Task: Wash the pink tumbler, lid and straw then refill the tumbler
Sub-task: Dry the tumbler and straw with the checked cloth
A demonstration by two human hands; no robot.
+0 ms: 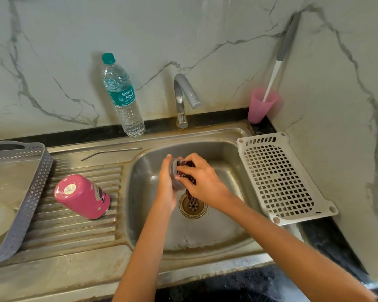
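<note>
Scrubbing round grey plastic lid over stainless steel sink, probably to keep drips contained.
Gripping it with left hand, clutching dark maroon scrub pad in right hand.

One wide-angle camera, worn on the person's head, looks forward and steeply down onto the stainless-steel sink basin. It sits close: the left hand and right hand fall mid-frame. The grey-veined marble-look wall fills the top, its lines bowed, probably by the lens.
</note>
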